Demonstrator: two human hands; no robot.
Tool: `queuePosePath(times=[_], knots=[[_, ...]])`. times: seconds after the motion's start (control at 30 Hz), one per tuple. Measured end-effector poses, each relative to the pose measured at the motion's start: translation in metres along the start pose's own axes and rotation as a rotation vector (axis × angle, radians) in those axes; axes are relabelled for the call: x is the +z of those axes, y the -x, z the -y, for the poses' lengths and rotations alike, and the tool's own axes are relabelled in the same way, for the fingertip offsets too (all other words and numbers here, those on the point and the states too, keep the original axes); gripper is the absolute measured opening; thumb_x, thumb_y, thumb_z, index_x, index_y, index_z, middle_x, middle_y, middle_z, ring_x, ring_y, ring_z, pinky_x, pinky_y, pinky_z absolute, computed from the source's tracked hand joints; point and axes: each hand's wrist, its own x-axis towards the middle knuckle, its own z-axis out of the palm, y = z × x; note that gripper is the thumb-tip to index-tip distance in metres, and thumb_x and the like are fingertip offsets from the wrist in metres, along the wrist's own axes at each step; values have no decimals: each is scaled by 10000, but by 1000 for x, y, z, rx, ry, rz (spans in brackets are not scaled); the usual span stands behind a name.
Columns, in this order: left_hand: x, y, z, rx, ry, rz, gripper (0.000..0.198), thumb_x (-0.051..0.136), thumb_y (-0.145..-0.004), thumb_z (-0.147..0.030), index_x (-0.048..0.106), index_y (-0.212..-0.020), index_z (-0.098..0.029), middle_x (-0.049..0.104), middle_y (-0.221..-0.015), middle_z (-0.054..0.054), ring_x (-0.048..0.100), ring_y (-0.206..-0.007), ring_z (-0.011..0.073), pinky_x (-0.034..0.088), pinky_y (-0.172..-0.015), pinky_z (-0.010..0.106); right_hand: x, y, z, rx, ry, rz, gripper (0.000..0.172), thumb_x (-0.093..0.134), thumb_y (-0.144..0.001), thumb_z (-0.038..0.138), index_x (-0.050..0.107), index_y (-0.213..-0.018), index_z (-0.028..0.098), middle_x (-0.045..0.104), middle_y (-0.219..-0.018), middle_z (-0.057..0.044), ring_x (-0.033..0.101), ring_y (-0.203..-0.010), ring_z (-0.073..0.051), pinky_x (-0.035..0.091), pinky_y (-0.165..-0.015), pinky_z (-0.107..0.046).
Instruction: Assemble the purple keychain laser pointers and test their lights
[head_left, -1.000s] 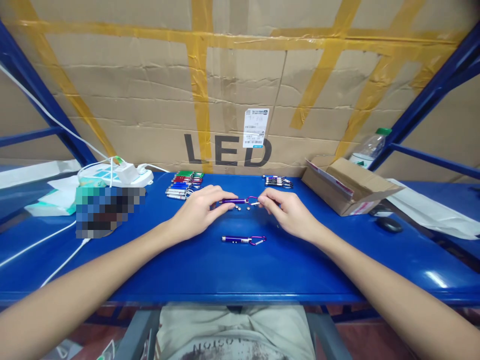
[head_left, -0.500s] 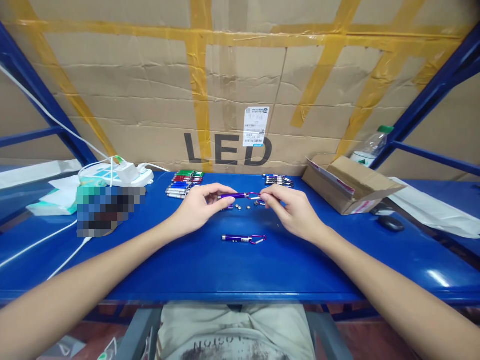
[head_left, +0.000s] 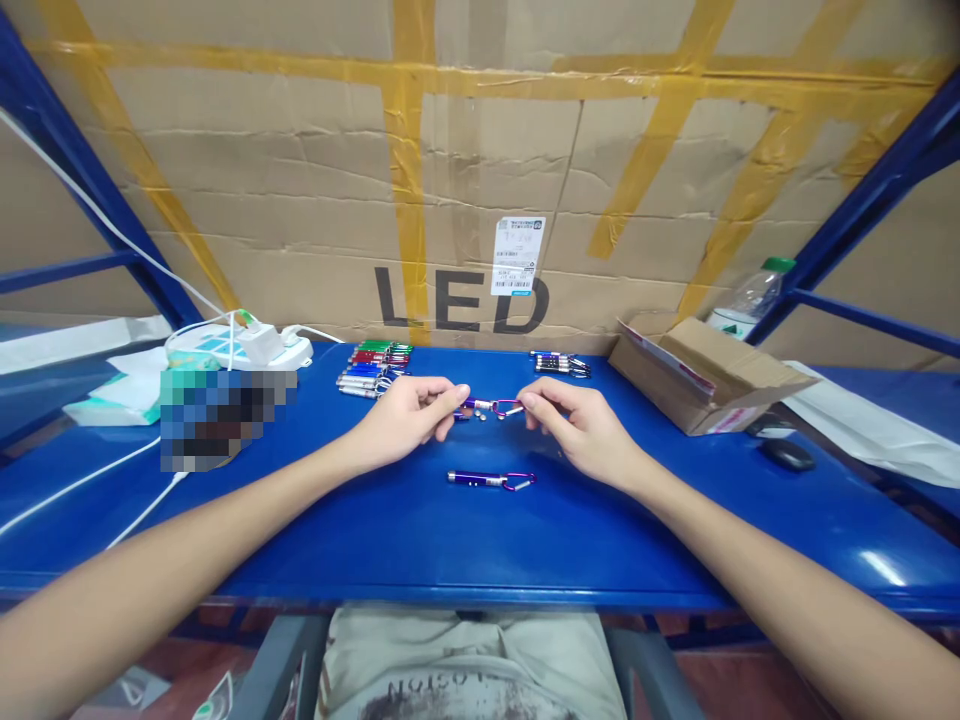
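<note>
A purple penlight (head_left: pixel 484 405) is gripped by the left hand (head_left: pixel 409 421), its barrel more covered than half a second ago; its carabiner (head_left: pixel 510 409) is pinched by the right hand (head_left: pixel 583 422). A second penlight (head_left: pixel 478 479) is seen below both hands on the tabletop (head_left: pixel 375 535).

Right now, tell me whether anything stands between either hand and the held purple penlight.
Nothing visible does: the left hand holds the purple penlight, and the right hand pinches its clip. Another purple penlight lies aside, nearer the person.

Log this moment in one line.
left hand: holds purple penlight | right hand: holds its carabiner | second purple penlight: on blue table
</note>
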Motion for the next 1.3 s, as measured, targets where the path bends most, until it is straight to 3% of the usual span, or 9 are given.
queuePosePath(times=[0.27, 0.47, 0.77, 0.9, 1.07, 1.3], knots=[[0, -1, 6, -35, -18, -21, 571, 619, -1019, -682, 746, -831, -157, 631, -581, -19, 467, -443, 93, 369, -475, 228, 4, -3, -1, 96, -268, 41, 380, 695, -1023, 580, 735, -1099, 210, 751, -883, -49, 653, -717, -182, 566, -715, -344], [1, -1, 9, -32, -138, 9, 567, 593, -1035, -668, 801, -882, -163, 675, -658, 1, 562, -570, 132, 409, -568, 252, 2, -3, -1, 128, -271, 102, 322, 799, -951, 510, 772, -1050, 204, 730, -865, -33, 633, -738, -174, 542, -717, -326], [2, 3, 14, 239, -421, 189, 380, 620, -1077, -525, 866, -1115, -238, 726, -988, 65, 666, -951, 224, 491, -848, 329, -6, -4, -9, 150, -100, 351, 285, 691, -998, 461, 743, -947, 186, 706, -842, -23, 575, -735, -164, 455, -685, -292], [1, 5, 10, 256, -480, 242, 325, 633, -1083, -474, 805, -1244, -250, 725, -1019, 53, 642, -1002, 234, 480, -892, 336, -7, -3, -8, 132, -70, 442, 262, 657, -1010, 432, 734, -967, 185, 710, -878, -28, 606, -775, -175, 480, -719, -288], [0, 6, 3, 227, -494, 293, 227, 666, -1071, -402, 792, -1065, -214, 765, -1005, 43, 642, -982, 228, 468, -888, 327, -8, -2, -3, 112, 10, 513, 245, 607, -1039, 400, 707, -964, 189, 700, -886, -19, 587, -779, -169, 464, -716, -275], [1, 7, 10, 245, -535, 330, 200, 652, -1084, -382, 755, -1063, -212, 752, -1074, 50, 638, -1055, 241, 465, -945, 338, -8, 0, 1, 42, 169, 507, 218, 559, -1072, 339, 654, -929, 205, 669, -841, 2, 553, -728, -155, 416, -686, -272]])
